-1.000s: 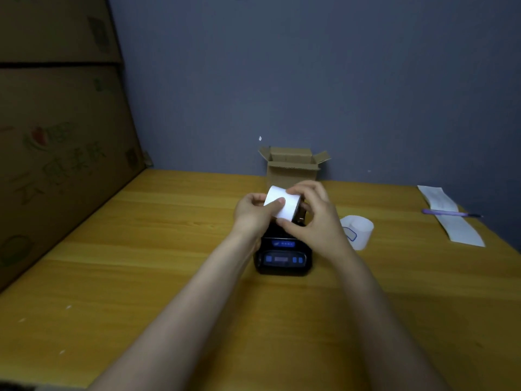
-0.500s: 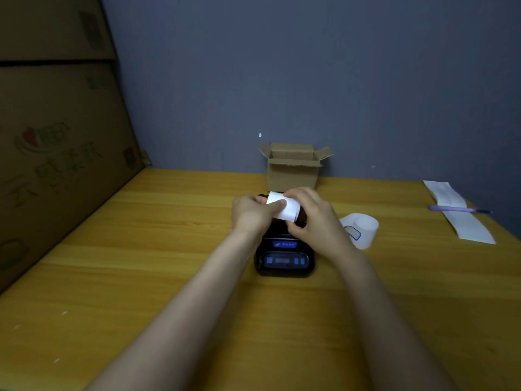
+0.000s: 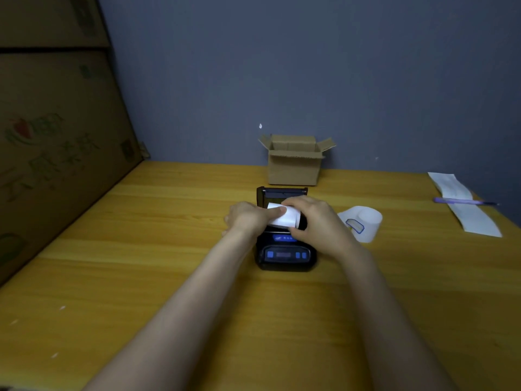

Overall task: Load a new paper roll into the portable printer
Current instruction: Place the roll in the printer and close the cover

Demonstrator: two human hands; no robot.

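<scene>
A small black portable printer (image 3: 284, 256) with blue buttons sits mid-table, its lid (image 3: 281, 193) standing open at the back. A white paper roll (image 3: 286, 217) lies low in the open paper bay. My left hand (image 3: 248, 218) grips the roll from the left, thumb across its top. My right hand (image 3: 315, 224) holds it from the right and front, fingers curled over its end. The bay's inside is mostly hidden by my hands.
An open cardboard box (image 3: 294, 162) stands behind the printer by the wall. A loose curl of white paper (image 3: 363, 222) lies right of the printer. Farther right a paper strip (image 3: 468, 210) has a purple pen (image 3: 462, 201) across it. Large cartons (image 3: 56, 136) line the left side of the wooden table (image 3: 141, 249).
Both hands have lowered the roll from above the printer down into the open bay. The open lid now shows behind the hands.
</scene>
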